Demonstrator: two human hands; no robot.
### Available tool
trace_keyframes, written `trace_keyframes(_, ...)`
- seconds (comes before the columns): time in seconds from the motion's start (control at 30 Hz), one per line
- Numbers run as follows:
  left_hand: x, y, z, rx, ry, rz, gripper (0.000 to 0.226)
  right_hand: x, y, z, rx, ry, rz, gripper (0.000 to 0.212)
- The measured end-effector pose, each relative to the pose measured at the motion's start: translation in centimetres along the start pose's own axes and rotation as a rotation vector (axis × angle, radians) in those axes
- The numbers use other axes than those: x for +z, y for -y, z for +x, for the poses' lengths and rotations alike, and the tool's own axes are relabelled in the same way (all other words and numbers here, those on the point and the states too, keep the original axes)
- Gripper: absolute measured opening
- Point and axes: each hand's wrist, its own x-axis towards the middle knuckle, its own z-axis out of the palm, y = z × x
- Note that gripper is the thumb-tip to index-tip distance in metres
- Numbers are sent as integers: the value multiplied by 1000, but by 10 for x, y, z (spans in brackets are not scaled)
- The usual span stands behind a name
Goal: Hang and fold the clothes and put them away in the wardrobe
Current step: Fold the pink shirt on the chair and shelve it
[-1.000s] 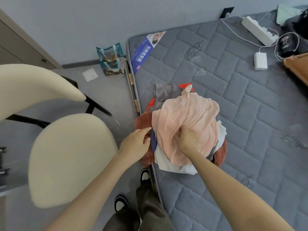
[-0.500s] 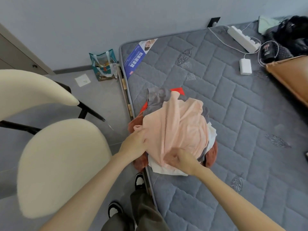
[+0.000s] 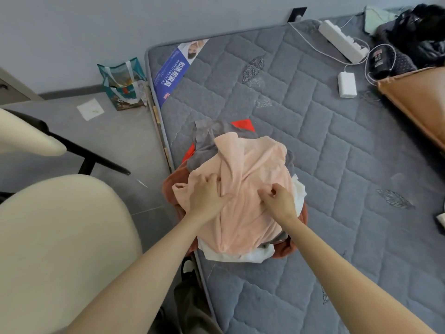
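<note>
The grey quilted mattress (image 3: 313, 165) fills the view from twelve o'clock round to five, and the cream chair (image 3: 60, 249) takes the floor side from seven to ten. At the centre, on the mattress edge nearest the chair, sits the pile of clothes (image 3: 240, 257), unsorted: a rust-brown garment (image 3: 171, 186) at the bottom, showing at nine and four o'clock of the heap, a white one at six, a grey garment (image 3: 209, 138) and a red corner (image 3: 244, 124) at twelve. Draped over all of it is the peach garment (image 3: 250, 225), crumpled and not yet opened out. The left grip (image 3: 204, 196), a bare hand, is clenched into a fold of the peach cloth at the pile's nine o'clock side, fingers dug in and thumb closing against them; the right grip (image 3: 279, 201) pinches the same cloth at its three o'clock side with curled fingers. The step in hand looks like taking the top piece off the heap, so the task is barely begun: nothing here is folded or hung. The next move probably calls for lifting the peach garment clear without dragging the layers beneath, then finding its shoulders or hem to spread it on the bare mattress. At one o'clock lie a power strip (image 3: 342, 41) and a white charger (image 3: 347, 85), well apart from the pile.
</note>
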Motion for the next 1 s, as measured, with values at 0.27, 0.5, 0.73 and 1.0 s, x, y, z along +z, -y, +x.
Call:
trace_keyframes(0.27,-36,15,-27,14,-284,-340,3,0,52,-54,-350,-101,214,34)
trace_keyframes(0.5,-147,70,-104,-21,-732,-526,9,-11,149,-98,-649,38,227,27)
trace_keyframes(0.73,-251,134,-210,-87,-1064,-683,10,5,285,-183,-806,520,86,31)
trace_keyframes(1.0,-351,212,-329,-128,-1188,-759,34,49,396,-304,-644,974,397,35)
